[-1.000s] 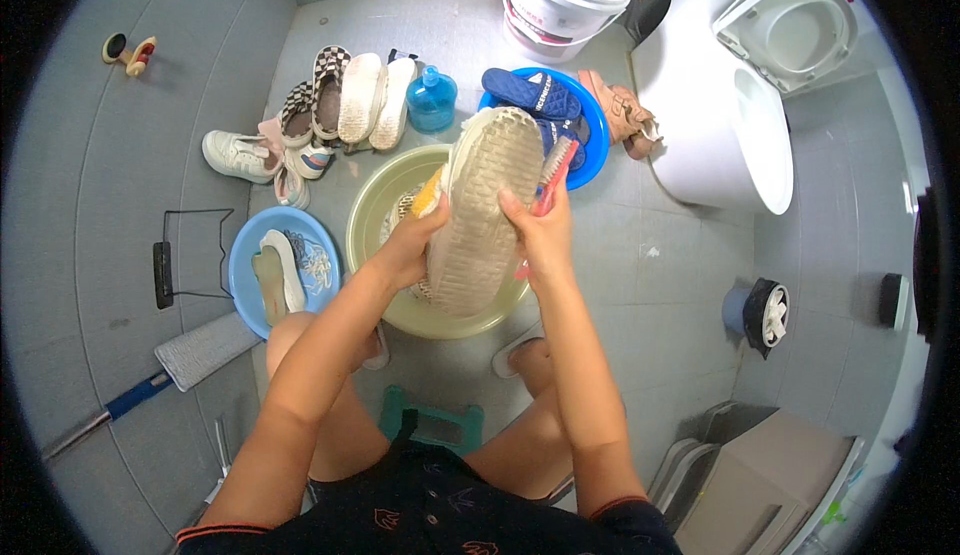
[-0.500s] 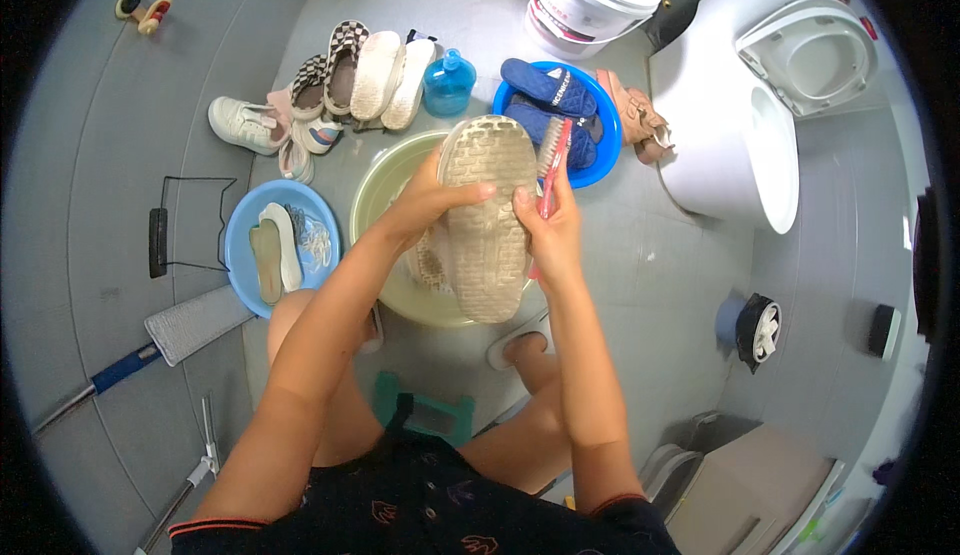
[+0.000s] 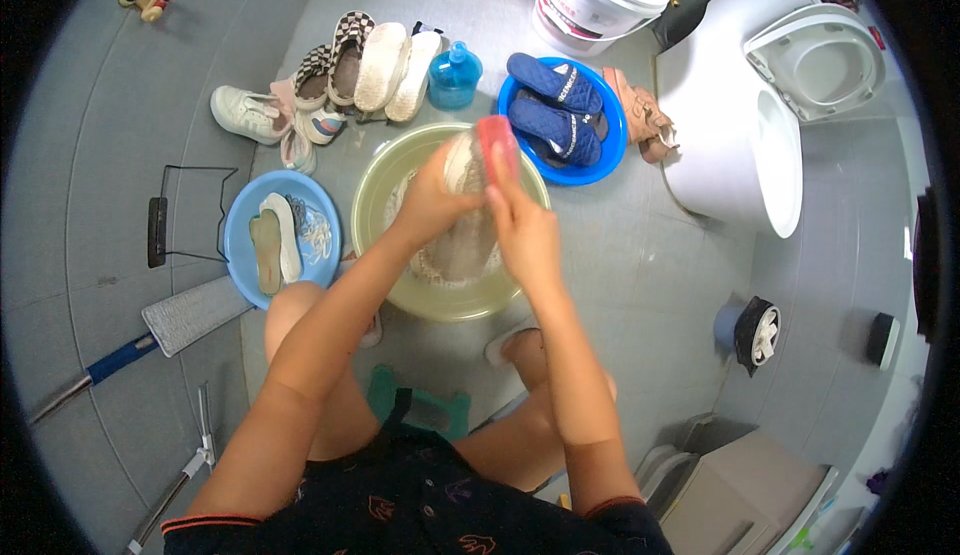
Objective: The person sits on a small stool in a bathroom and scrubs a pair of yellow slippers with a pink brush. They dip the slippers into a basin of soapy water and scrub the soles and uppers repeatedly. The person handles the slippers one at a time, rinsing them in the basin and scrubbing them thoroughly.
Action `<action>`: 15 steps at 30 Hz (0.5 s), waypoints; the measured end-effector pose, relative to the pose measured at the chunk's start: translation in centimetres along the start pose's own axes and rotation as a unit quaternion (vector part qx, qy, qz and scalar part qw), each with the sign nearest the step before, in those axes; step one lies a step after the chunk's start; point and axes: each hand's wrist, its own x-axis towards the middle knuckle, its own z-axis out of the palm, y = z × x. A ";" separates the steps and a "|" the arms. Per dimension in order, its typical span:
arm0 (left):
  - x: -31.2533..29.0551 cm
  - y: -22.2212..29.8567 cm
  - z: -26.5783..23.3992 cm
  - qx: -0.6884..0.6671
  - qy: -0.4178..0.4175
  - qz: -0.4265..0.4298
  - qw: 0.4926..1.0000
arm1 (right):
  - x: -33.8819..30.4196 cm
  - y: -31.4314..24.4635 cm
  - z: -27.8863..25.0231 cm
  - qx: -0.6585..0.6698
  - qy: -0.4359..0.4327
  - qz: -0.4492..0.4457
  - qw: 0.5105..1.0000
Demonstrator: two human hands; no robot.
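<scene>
A dirty shoe [image 3: 465, 236] is held over the pale green basin [image 3: 376, 288], partly blurred by motion. My left hand [image 3: 435, 199] grips it along its left side. In my right hand [image 3: 527, 235] is a red scrubbing brush [image 3: 497, 145], pressed against the upper right of the shoe; the bristles are hidden. Something whitish lies low in the basin beneath the shoe, mostly covered by it.
On the left, a light blue basin [image 3: 237, 217] holds insoles and laces. Several shoes [image 3: 383, 67] and a blue bottle [image 3: 454, 79] stand behind; farther right are a blue tub [image 3: 608, 163] with slippers, a white bucket [image 3: 600, 0] and a toilet [image 3: 715, 95]. A green stool [image 3: 455, 413] is below me.
The shoe has tipped and dropped lower into the basin, its sole no longer facing up squarely. My right hand has swung the brush from beside the shoe onto it.
</scene>
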 end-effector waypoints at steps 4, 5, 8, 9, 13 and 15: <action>-0.4 -0.2 0.2 -0.018 -0.008 -0.021 1.000 | 0.7 1.3 0.6 0.107 0.047 -0.031 0.993; -0.2 -0.5 -0.1 0.002 0.010 -0.010 1.000 | -0.5 0.6 1.2 0.086 0.024 -0.038 0.995; -0.4 -0.7 -0.8 0.034 0.032 -0.001 0.999 | -2.4 -1.4 1.3 0.064 -0.049 0.006 0.997; -0.7 -0.7 -0.6 0.036 0.026 -0.005 0.999 | -2.6 -1.8 0.8 0.059 -0.068 0.033 0.995; -0.5 0.1 -0.3 0.050 0.005 -0.002 0.999 | 0.1 0.5 -0.3 0.099 -0.035 0.061 0.993; -0.5 0.2 -0.7 0.045 0.016 0.002 0.999 | -2.1 0.7 1.8 0.066 -0.008 -0.006 0.998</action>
